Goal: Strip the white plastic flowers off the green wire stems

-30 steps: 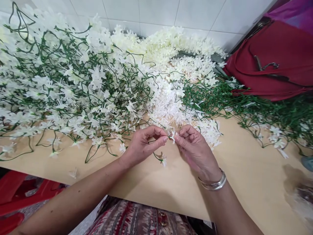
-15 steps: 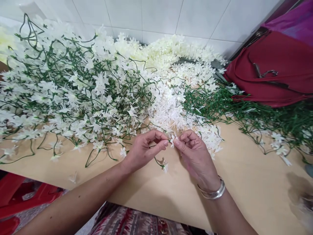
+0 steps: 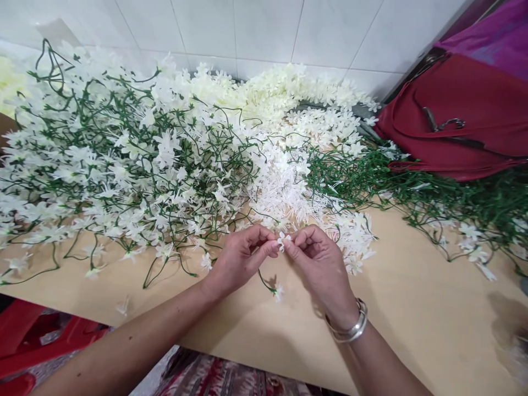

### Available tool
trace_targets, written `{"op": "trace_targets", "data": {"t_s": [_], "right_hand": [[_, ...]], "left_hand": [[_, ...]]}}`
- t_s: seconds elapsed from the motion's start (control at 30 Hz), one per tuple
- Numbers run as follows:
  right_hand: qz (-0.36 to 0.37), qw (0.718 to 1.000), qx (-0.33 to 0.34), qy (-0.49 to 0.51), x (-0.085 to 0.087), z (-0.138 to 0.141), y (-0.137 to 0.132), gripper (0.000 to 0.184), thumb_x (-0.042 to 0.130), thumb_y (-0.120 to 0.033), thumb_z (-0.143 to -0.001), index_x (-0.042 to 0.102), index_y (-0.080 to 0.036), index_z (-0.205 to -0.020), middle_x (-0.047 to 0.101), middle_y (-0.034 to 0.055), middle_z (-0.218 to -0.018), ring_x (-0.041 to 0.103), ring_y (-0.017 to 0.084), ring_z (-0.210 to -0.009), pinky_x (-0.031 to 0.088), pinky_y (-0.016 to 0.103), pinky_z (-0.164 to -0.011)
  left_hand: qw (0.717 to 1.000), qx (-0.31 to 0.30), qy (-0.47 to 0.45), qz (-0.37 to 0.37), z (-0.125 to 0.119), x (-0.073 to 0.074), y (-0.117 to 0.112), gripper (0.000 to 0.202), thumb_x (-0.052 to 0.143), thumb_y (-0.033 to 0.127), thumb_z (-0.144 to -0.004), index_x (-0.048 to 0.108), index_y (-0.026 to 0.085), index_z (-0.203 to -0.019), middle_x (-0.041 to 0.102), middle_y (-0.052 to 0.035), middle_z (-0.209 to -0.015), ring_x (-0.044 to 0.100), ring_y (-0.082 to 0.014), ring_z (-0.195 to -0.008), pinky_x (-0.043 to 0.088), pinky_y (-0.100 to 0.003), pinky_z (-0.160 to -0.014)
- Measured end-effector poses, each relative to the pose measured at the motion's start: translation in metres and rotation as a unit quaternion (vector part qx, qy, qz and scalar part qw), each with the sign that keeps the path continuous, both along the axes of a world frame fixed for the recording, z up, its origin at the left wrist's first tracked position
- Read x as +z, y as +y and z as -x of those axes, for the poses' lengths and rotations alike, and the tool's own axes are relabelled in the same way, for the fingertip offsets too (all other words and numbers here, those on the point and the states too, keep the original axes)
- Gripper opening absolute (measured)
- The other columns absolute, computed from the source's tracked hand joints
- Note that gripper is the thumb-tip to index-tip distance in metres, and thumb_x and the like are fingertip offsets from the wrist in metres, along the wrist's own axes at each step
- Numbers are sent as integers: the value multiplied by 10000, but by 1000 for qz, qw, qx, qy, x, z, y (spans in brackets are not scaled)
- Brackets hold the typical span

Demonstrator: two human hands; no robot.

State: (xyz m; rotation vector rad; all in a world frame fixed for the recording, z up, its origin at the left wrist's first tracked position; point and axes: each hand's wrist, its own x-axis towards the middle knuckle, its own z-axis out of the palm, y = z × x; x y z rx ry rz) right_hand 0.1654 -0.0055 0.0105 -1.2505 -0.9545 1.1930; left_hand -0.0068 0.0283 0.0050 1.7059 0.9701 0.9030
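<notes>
Between my two hands is a small white artificial flower (image 3: 282, 241), close above the table. My left hand (image 3: 246, 253) pinches a green stem at the flower's left side; a length of stem hangs below it and ends in another white blossom (image 3: 279, 292). The thumb and forefinger of my right hand (image 3: 319, 264) close on the flower from the right. Just beyond my fingers lies a heap of thin white stamen pieces (image 3: 284, 192). A large pile of white flowers on green stems (image 3: 136, 159) spreads to the left.
Cream petals (image 3: 268, 91) are heaped along the tiled wall (image 3: 264, 30). Bare green stems (image 3: 350, 170) run right, in front of a red bag (image 3: 462, 115). A red plastic stool (image 3: 53, 338) stands below the table edge at left. Stray flowers lie on the tabletop (image 3: 412, 308).
My hands have moved slightly left with the flower, and the right fingers are nearer to the left ones. The flower's open petals now face me more. The view has shifted a little.
</notes>
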Motion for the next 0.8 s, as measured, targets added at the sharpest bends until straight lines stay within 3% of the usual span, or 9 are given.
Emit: {"op": "trace_targets", "data": {"t_s": [0.23,0.43,0.6,0.8], "right_hand": [[4,999,35,8,5,-5,7,315,871,-408,-760,611,-231,-771,595,-35,-724,527,124,-668,464,251,-633],[20,997,73,33,6,-13,6,273,856,-380,-788,739,-256,-1001,711,-4,-843,635,148,-774,533,293,-760],[-1,996,83,11,2,-15,5,145,838,-372,-803,769,-248,-834,744,20,-943,676,175,-879,550,334,-840],[-31,996,83,-23,-3,-15,3,62,809,-304,-845,766,-263,-831,729,21,-964,669,173,-877,539,322,-815]], "left_hand": [[999,7,-28,20,-3,-4,0,186,640,342,-992,662,165,-939,733,-40,-802,696,-134,-737,524,-230,-688],[999,-9,-32,4,-4,0,-2,172,596,326,-1017,656,166,-1004,730,-51,-848,693,-137,-771,524,-239,-717],[999,-6,-37,15,-2,0,-2,170,603,329,-1013,647,169,-977,718,-38,-817,681,-131,-748,513,-236,-702],[999,-8,-27,22,-2,0,-2,153,605,312,-1013,637,170,-964,714,-28,-799,684,-125,-732,504,-232,-686]]}}
